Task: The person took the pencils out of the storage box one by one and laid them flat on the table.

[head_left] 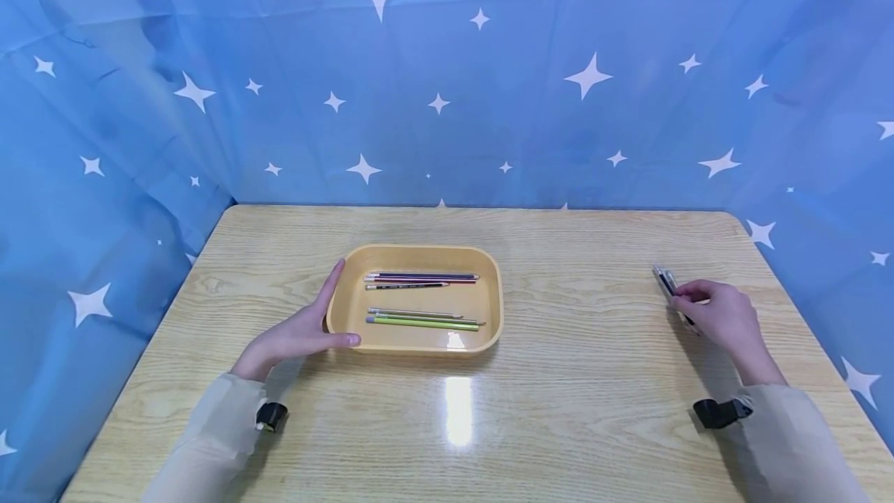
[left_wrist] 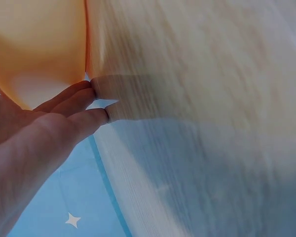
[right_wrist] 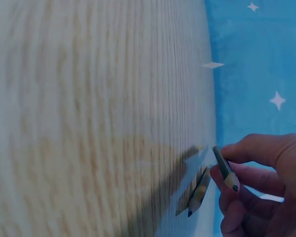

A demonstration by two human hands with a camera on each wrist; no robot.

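Note:
A yellow tray holds several pencils lying lengthwise in two groups. My left hand spreads against the tray's left end, thumb over the near-left corner of the rim and straight fingers along the outer wall. In the left wrist view, its fingertips show just below the tray's wall. Far to the right, my right hand pinches a dark pencil between thumb and fingers, its sharpened tip showing. Beside it another pencil lies on the table.
The wooden table has a blue star-patterned curtain behind it and at both sides. The right hand works near the table's right edge. A bright light reflection shows in front of the tray.

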